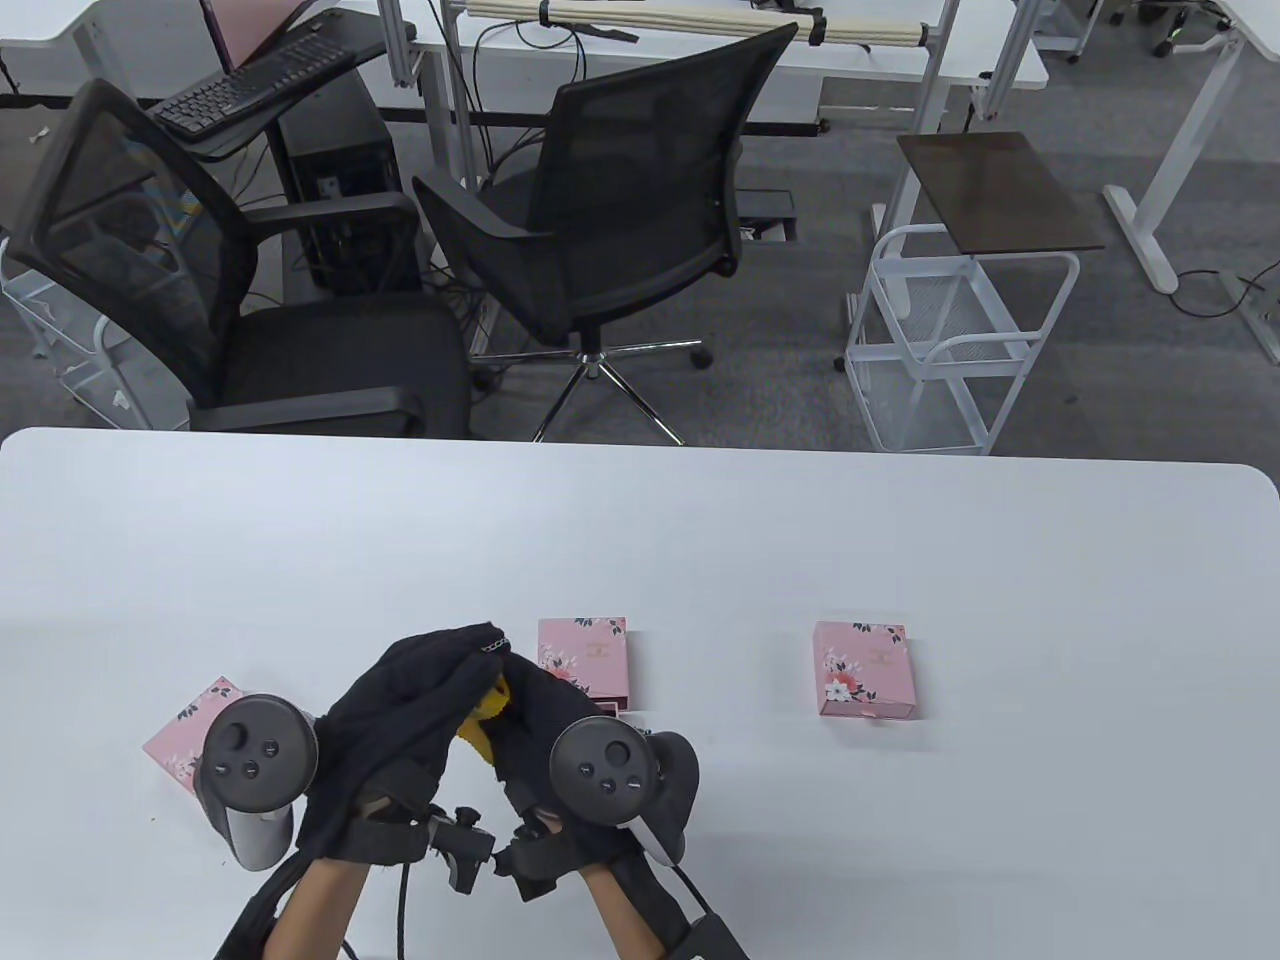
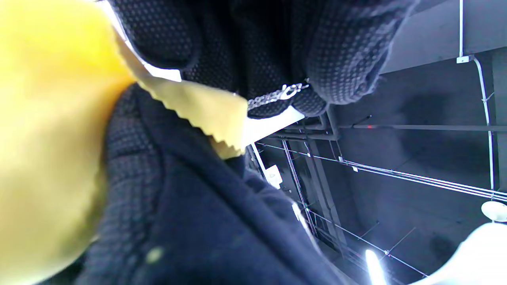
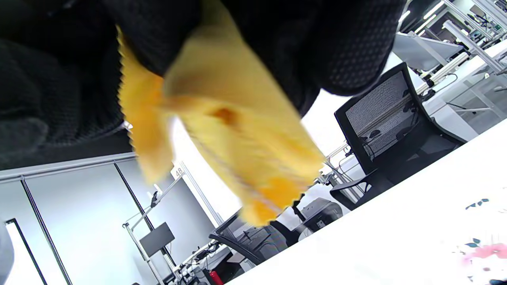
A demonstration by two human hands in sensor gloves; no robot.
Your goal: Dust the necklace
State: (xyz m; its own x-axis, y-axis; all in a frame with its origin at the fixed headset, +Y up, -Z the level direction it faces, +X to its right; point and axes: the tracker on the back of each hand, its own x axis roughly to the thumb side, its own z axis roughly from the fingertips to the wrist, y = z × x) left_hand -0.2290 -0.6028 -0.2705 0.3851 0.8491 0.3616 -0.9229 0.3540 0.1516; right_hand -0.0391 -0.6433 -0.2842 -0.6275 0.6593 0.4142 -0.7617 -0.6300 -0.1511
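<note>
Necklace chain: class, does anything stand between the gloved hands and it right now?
Nothing visible does. The left hand already pinches the necklace chain at its fingertips, and the right hand holds the yellow cloth close beside it.

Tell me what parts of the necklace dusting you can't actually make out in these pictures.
- Necklace: only a short run of chain shows in the left wrist view; gloved fingers cover the rest.
- Yellow cloth: blurred in the right wrist view, and mostly hidden between the left hand and the right hand in the table view.
- Left pink box: partly behind the left tracker.
- Box contents: not visible.
</note>
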